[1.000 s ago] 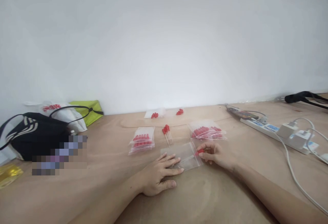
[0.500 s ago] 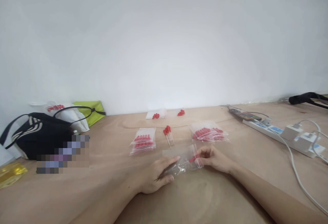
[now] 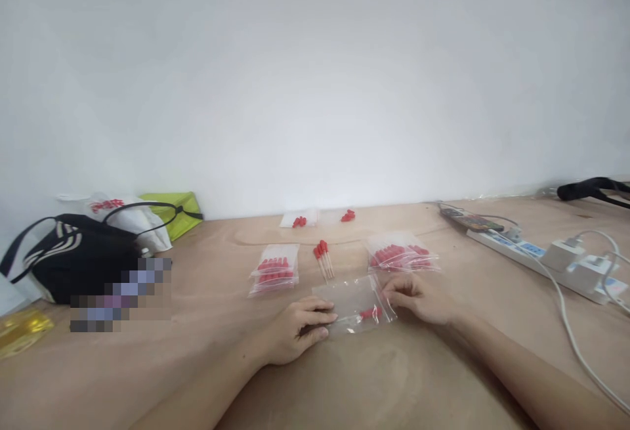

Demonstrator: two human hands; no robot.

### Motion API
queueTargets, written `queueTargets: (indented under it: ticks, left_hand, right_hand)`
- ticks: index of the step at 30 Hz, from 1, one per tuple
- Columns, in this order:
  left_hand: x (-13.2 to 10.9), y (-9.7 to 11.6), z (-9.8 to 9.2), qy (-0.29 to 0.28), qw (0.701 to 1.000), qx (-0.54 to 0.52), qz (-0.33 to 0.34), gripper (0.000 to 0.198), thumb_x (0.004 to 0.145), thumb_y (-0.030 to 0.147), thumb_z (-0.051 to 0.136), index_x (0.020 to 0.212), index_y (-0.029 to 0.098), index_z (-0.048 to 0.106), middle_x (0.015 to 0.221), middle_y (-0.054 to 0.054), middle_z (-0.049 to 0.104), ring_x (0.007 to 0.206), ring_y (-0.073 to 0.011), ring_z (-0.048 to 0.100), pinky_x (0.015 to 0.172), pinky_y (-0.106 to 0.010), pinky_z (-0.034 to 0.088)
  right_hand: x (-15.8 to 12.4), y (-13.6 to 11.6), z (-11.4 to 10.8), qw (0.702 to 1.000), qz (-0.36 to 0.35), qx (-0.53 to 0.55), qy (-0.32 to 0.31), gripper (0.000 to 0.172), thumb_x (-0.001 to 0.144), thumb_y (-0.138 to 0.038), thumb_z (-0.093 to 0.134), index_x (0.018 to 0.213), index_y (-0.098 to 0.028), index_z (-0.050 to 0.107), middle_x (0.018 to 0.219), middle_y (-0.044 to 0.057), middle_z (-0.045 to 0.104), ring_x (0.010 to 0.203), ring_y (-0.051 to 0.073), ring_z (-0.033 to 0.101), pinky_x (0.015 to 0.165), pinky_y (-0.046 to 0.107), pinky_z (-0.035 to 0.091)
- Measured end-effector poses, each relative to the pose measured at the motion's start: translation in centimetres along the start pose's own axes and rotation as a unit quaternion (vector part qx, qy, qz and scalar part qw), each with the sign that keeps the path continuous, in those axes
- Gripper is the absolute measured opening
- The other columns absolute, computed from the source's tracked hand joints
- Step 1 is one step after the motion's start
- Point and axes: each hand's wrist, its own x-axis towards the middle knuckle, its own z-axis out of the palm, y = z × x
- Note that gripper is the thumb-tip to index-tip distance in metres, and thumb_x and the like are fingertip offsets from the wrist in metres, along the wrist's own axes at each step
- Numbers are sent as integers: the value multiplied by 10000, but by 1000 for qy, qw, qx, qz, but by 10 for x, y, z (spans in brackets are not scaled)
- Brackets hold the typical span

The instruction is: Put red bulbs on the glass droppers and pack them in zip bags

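Note:
A clear zip bag (image 3: 347, 293) lies flat in front of me with a red-tipped stick (image 3: 370, 312) inside it. My left hand (image 3: 301, 330) rests on the bag's left end, fingers a little apart. At the bag's right end, my right hand (image 3: 411, 295) has its fingertips pinched together at the zip edge. Just beyond the bag lie several loose red-tipped sticks (image 3: 323, 259). Filled bags with red tips are stacked to the left (image 3: 274, 269) and to the right (image 3: 398, 256).
Two more bags with red pieces (image 3: 299, 222) (image 3: 348, 216) lie near the wall. On the left are a black bag (image 3: 83, 262), a green bag (image 3: 184, 220) and a yellow packet (image 3: 24, 330). A white power strip (image 3: 531, 253) with chargers and cables, plus a phone (image 3: 475, 220), occupies the right.
My right hand has let go of the red-tipped stick, which now lies inside the bag, and has moved slightly right to the bag's edge. My left fingers have drawn closer together.

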Motion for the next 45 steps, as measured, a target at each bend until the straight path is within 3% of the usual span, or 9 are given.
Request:
queueTargets:
  ticks: [5,10,18,26,33,36,39,42,45]
  left_hand:
    - [0,-1,-1,-16,1000,10,3,313,864,263,410,1151,250,533,1252,-40,478,1167,-196,404,977,-350,322]
    - [0,-4,2,-9,1000,3,18,325,851,276,439,1163,238,520,1258,-47,470,1170,-196,402,973,-340,333]
    - [-2,-6,4,-3,1000,2,22,322,851,264,433,1156,226,526,1252,-55,476,1169,-206,403,974,-354,333]
    - [-2,-6,3,-1,1000,-2,22,320,843,264,443,1148,226,533,1243,-58,485,1157,-204,417,966,-352,342]
    - [0,-7,3,-4,1000,-6,23,322,845,261,440,1153,234,529,1249,-56,479,1157,-198,417,966,-345,342]
    - [-1,-7,3,-3,1000,-7,18,320,844,268,444,1151,247,528,1251,-47,478,1165,-199,409,970,-356,336]
    - [-1,-6,3,-1,1000,-11,15,317,843,275,445,1148,254,531,1247,-44,483,1164,-200,410,969,-362,335]
    - [-1,-5,3,3,1000,-12,9,317,836,279,453,1141,258,538,1244,-39,486,1161,-205,411,969,-367,335]
    - [-1,-5,2,4,1000,-11,-1,317,833,276,456,1139,267,539,1245,-31,485,1162,-206,409,970,-372,332]
  right_hand:
    - [19,-7,6,974,44,-103,195,130,732,-245,463,665,-169,544,588,-11,542,561,119,499,519,224,374]
    - [78,-15,26,960,91,-191,183,95,672,-147,511,733,-152,584,696,18,623,645,116,558,604,208,396]
    - [138,-22,62,930,209,-207,221,362,621,-364,610,889,-121,600,812,108,651,720,185,597,549,224,387]
    - [134,-25,59,927,228,-226,192,220,685,-345,544,587,-163,617,616,86,642,612,177,596,496,220,360]
    - [134,-8,52,931,206,-220,206,118,664,-230,549,583,-152,585,669,116,641,709,223,600,560,248,380]
    - [131,-4,43,937,189,-194,222,110,678,-212,524,709,-127,586,694,112,632,688,210,596,565,252,390]
    - [114,-8,31,942,159,-163,247,344,702,-198,486,1029,-91,484,654,46,604,633,160,585,568,231,402]
    - [78,-11,18,945,122,-74,294,599,691,-177,455,1243,-109,232,616,-42,530,489,116,539,491,214,403]
    - [38,-8,11,938,74,40,336,654,675,-202,458,1257,-170,161,567,-96,442,400,95,479,404,202,379]
